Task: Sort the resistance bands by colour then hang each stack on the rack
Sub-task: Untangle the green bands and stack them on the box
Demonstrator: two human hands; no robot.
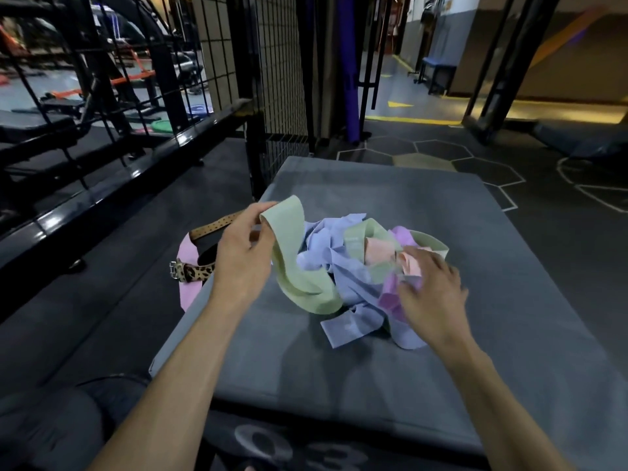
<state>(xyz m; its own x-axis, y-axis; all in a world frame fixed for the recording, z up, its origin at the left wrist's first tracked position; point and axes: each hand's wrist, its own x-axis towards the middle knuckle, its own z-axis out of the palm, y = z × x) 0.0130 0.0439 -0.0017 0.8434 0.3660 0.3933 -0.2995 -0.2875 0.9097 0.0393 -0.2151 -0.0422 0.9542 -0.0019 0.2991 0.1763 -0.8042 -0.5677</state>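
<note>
Currently, the head view shows sorting at an early stage. Most resistance bands lie in one mixed pile (360, 266) on the grey padded surface (492, 334); blue, green, purple and peach bands are tangled together there, and no single-colour stack is visible on the surface. The left hand (243, 248) pinches the upper end of a pale green band (299, 266) between thumb and fingers; this band is raised at that end, while its lower loop rests against the left side of the pile. The right hand (431, 294) rests on the right side of the pile, fingers spread and bent over a peach band (409, 265) and a purple band (390, 297); a grasp cannot be confirmed. A pink band (188, 266) hangs at the left edge of the surface, beside a leopard-print belt (193, 271), apart from the pile. A black wire grid (278, 79) stands beyond the surface; no bands hang on it. Judgement: separation by colour has barely begun, and all stacking and hanging remain.
</note>
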